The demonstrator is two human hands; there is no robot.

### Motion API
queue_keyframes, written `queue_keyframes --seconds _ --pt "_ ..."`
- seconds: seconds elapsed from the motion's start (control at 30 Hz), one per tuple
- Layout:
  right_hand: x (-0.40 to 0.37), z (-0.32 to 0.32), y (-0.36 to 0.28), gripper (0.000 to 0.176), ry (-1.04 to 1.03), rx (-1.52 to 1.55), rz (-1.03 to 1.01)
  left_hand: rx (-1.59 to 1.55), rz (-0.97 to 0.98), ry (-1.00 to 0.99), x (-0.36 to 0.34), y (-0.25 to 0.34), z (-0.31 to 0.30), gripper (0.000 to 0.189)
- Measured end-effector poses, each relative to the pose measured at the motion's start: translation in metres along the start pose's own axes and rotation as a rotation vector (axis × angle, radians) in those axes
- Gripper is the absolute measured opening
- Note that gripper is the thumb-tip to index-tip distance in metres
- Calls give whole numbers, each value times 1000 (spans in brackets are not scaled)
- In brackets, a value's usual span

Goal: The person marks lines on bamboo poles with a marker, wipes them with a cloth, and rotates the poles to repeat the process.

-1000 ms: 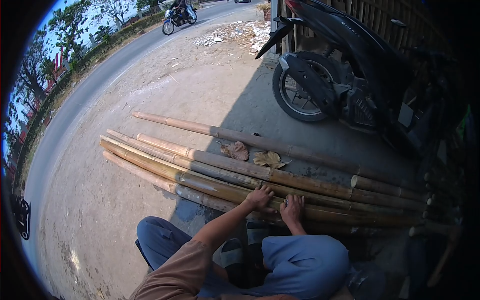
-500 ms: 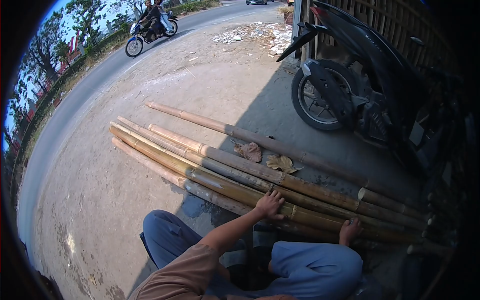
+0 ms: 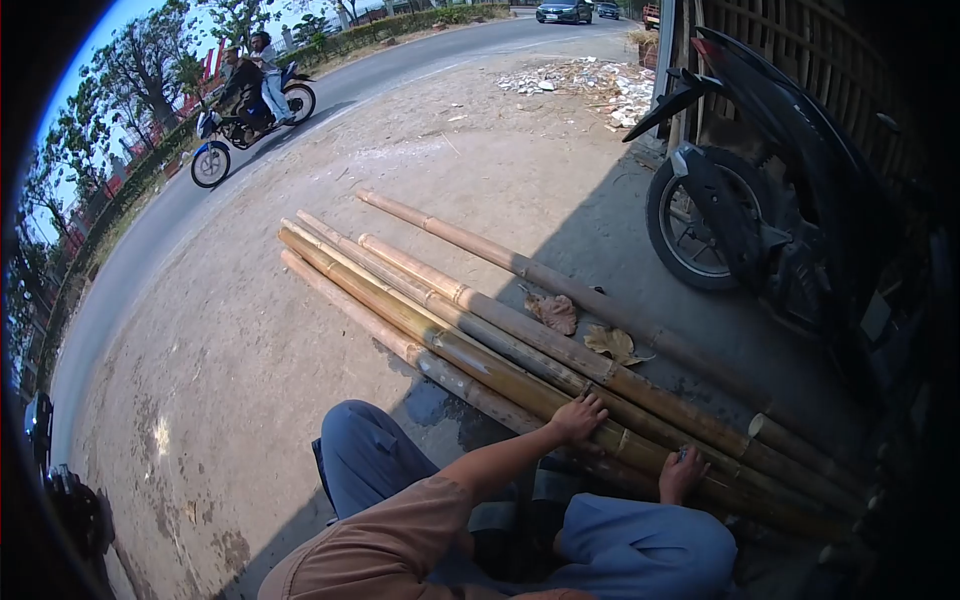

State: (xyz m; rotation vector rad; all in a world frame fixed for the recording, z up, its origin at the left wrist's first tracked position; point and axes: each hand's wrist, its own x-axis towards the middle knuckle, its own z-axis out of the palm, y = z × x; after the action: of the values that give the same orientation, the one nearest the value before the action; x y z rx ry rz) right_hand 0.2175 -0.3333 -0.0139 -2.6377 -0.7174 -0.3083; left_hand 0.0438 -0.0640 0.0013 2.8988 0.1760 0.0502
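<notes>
Head view: the left hand (image 3: 578,418) lies palm-down with fingers spread on a thick bamboo pole (image 3: 470,362), seemingly to keep it from rolling. At 4 o'clock from it, the right hand (image 3: 680,474) curls over the same pole, perhaps pinching something small and shiny, though that is too blurred to tell. The other poles (image 3: 400,262) lie bundled alongside on the ground, running toward 10 o'clock, with dry leaves (image 3: 555,312) at 12 o'clock and a parked scooter (image 3: 780,210) at 2 o'clock.

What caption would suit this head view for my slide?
Left hand and right hand rest on bamboo poles laid side by side near a parked motorcycle.
</notes>
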Motion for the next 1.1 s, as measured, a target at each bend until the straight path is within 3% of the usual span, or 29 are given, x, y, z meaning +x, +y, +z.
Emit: queue_keyframes --seconds 0.17,0.2,0.33,0.43,0.53,0.67,0.8,0.87,0.97,1.03,1.1 --pt "21 -28 147 26 97 -296 307 -7 -5 20 5 -2 4 92" --pt "19 -30 156 26 129 -297 259 -12 -8 15 4 -1 5 93" --pt "0 5 76 25 153 -137 -9 -16 -11 35 6 -7 14 91" --pt "-19 15 -60 29 -53 99 -196 -29 -1 45 6 -3 9 88" --pt "-25 22 -114 31 -123 199 -342 -21 -11 29 7 -2 8 88" --pt "-8 4 -56 28 -66 114 -216 -43 -36 -1 5 -2 4 88" --pt "10 -14 75 23 129 -23 51 -34 -29 2 2 0 0 86" --pt "13 -20 132 25 204 4 62 -34 -36 4 2 1 0 85" --pt "10 -29 124 28 196 -127 57 -24 -31 -1 2 2 -5 84" --pt "2 -10 81 28 164 -59 -1 -17 -33 -9 3 2 -4 83" --pt "-10 1 -5 28 85 19 -117 -8 -40 -20 4 4 -5 83"
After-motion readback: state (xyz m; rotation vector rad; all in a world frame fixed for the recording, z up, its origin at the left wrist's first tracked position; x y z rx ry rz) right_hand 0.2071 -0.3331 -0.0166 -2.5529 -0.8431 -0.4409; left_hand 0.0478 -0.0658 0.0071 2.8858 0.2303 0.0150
